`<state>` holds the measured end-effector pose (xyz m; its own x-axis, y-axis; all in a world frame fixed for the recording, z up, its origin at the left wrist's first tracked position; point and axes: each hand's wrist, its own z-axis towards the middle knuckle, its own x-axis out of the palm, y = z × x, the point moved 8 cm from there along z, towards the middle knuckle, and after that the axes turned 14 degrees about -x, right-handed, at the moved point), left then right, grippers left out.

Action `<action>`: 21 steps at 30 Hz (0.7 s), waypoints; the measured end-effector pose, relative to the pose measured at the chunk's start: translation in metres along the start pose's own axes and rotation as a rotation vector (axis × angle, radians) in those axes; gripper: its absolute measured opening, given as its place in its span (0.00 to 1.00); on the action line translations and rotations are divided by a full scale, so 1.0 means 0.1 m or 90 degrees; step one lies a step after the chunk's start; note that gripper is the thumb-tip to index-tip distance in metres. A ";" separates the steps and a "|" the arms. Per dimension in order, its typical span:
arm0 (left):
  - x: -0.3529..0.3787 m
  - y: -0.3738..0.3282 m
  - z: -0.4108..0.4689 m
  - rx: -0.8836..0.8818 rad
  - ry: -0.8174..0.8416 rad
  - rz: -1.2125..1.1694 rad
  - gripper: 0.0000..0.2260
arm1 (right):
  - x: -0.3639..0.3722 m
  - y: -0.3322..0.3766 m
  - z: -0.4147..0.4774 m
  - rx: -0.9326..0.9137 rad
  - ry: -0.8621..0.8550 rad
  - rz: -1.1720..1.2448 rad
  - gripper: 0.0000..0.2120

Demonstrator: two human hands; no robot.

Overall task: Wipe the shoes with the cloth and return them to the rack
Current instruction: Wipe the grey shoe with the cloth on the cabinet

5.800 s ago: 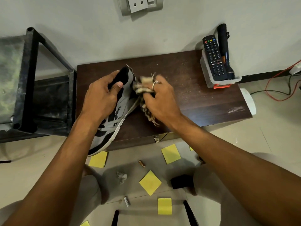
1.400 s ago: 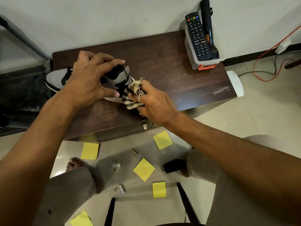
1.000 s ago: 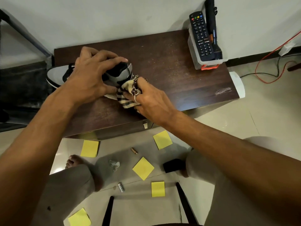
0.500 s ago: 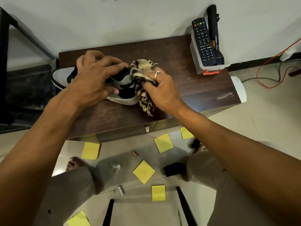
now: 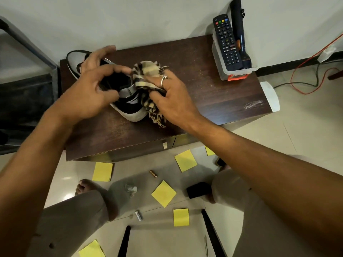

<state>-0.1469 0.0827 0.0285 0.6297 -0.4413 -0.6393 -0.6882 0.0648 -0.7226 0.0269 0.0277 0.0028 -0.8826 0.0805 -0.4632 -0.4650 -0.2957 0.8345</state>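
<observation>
Since last frame shoe point(image 5: 128, 106) swung toe toward the wall point(image 5: 148, 19), we see it on table point(image 5: 213, 89), toe past the back-left edge, bare wood to the right, left hand point(image 5: 87, 97) gripping its collar, right hand point(image 5: 174, 101) pinching cloth point(image 5: 146, 71) against heel.

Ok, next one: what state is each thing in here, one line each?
shoe: on the table, gripped at its opening by the left hand
cloth: bunched in the right hand, against the shoe's heel end
remote: standing in the clear bin
torch: standing beside the remote
</observation>
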 end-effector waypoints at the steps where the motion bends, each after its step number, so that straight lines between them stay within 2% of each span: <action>1: 0.00 -0.01 0.00 -0.014 -0.027 -0.075 0.25 | 0.07 0.01 -0.02 0.002 0.014 0.017 0.17; 2: 0.02 -0.01 0.01 -0.040 -0.063 -0.140 0.22 | 0.15 0.02 -0.04 0.008 0.033 0.028 0.16; 4: 0.10 -0.01 0.02 -0.097 -0.162 -0.145 0.16 | 0.28 0.00 -0.10 0.020 0.062 0.024 0.16; 6: 0.18 0.05 0.00 -0.152 -0.232 -0.077 0.24 | 0.35 -0.03 -0.13 0.029 0.088 -0.005 0.18; 8: 0.20 0.10 0.00 -0.184 -0.261 -0.090 0.29 | 0.35 -0.08 -0.12 0.032 0.122 -0.073 0.18; 11: 0.21 0.22 0.03 -0.226 -0.258 -0.191 0.40 | 0.27 -0.13 -0.08 0.047 0.169 -0.192 0.12; 14: 0.18 0.49 0.09 -0.340 -0.261 -0.398 0.51 | 0.16 -0.11 -0.03 0.051 0.098 -0.153 0.15; 17: 0.18 0.62 0.14 -0.369 -0.216 -0.484 0.50 | 0.19 0.03 0.00 0.033 0.010 0.005 0.20; 19: 0.21 0.62 0.13 -0.369 -0.211 -0.509 0.46 | 0.33 0.06 -0.03 0.046 0.031 0.046 0.20; 21: 0.23 0.64 0.15 -0.377 -0.217 -0.507 0.44 | 0.38 -0.01 -0.04 0.075 0.056 0.025 0.16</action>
<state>-0.1713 0.0904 -0.0367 0.9829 0.1177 -0.1415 -0.0380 -0.6221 -0.7820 -0.0059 0.0268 -0.0170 -0.8930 -0.0140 -0.4499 -0.4400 -0.1830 0.8791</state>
